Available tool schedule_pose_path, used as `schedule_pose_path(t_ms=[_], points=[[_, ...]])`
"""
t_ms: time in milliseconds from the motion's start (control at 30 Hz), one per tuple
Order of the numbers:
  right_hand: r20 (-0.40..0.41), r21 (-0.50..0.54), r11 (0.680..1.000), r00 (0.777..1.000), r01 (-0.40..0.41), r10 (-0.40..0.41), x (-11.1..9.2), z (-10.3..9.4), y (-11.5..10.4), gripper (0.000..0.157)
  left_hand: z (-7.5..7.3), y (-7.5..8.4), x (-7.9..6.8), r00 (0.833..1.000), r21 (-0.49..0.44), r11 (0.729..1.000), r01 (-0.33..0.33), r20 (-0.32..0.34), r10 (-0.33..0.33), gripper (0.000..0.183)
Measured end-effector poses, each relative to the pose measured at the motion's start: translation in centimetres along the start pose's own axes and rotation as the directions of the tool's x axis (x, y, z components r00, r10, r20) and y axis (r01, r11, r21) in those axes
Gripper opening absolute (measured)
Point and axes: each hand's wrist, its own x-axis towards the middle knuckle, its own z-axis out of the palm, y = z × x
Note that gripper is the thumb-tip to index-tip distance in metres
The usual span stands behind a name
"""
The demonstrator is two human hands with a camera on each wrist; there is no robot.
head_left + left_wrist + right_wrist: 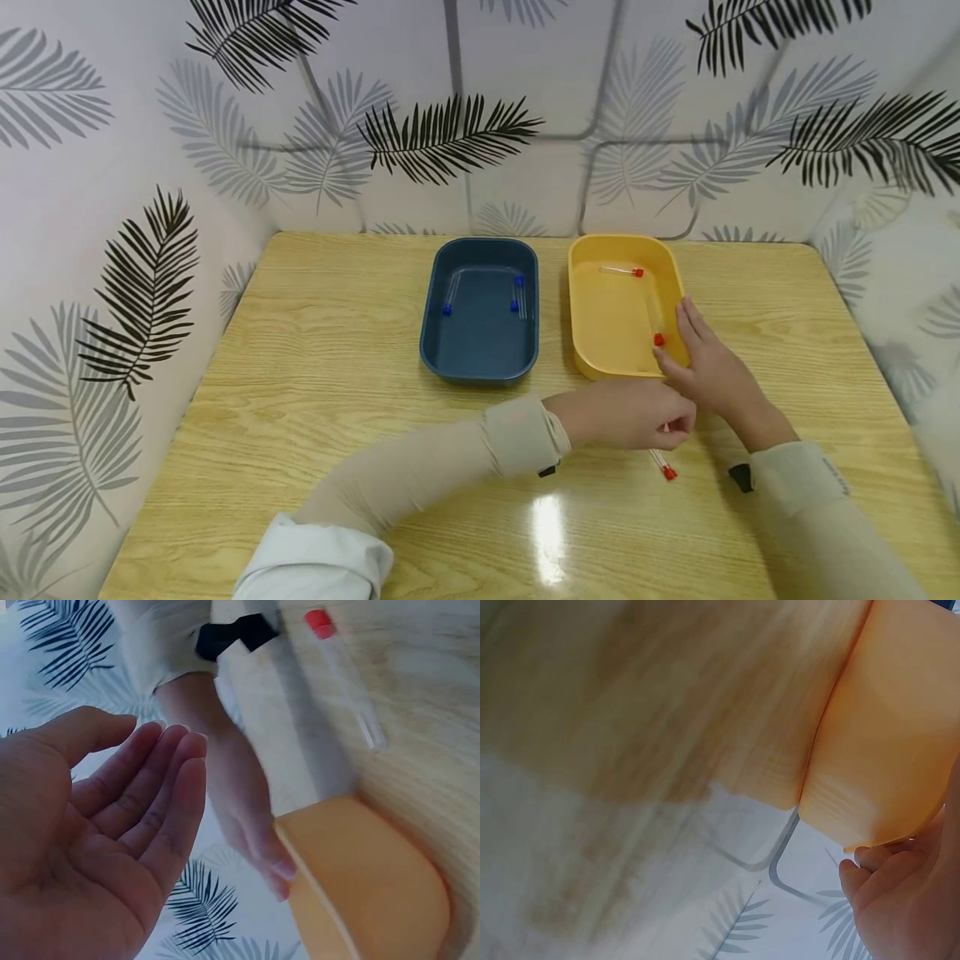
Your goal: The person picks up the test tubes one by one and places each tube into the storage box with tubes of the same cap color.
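My left hand (626, 414) hovers in front of the yellow tray (611, 360), over the wooden table. In the left wrist view its fingers bend loosely toward the thumb, with nothing between them. Just beyond it on the table lies a clear tube with a red cap (669, 473). My right hand (708, 371) is at the tray's near right side, fingers extended along the rim and thumb reaching over the inside. Close to that thumb, a red-capped tube (658, 339) lies in the tray. Another red-capped tube (621, 270) rests at the tray's far end.
Left of the yellow tray stands a dark blue tray (480, 374). Blue-capped tubes lie in it, one (450, 296) on the left and others (519, 296) on the right. A leaf-patterned wall covering (540, 108) borders the table's far edge.
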Motion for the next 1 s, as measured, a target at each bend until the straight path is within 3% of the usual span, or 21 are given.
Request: schedule_pose_path(t_ms=[200,400,567,700,1000], points=[[0.026,0.014,0.999,0.999,-0.046,0.046,0.1,0.0,-0.1,0.081,2.3,-0.2,0.3,0.997,0.165,0.986,-0.023,0.081,0.01,0.02],[0.032,0.005,0.999,0.998,-0.052,0.052,0.1,-0.1,0.0,0.081,4.2,-0.6,0.6,0.999,0.384,0.922,-0.045,0.041,0.032,0.017],[0.024,0.003,0.999,0.999,-0.044,0.044,0.2,0.1,0.1,0.082,5.3,-0.7,1.2,0.999,0.443,0.896,-0.041,0.036,0.028,0.019],[0.024,0.003,0.999,0.999,-0.042,0.042,0.2,0.0,0.1,0.082,5.9,-0.7,1.6,0.998,0.509,0.859,-0.046,0.057,0.02,0.022],[0.033,0.001,0.998,0.998,-0.058,0.058,0.2,-0.1,-0.1,0.082,7.0,-0.6,2.2,0.997,0.535,0.844,-0.039,0.074,0.0,0.017]])
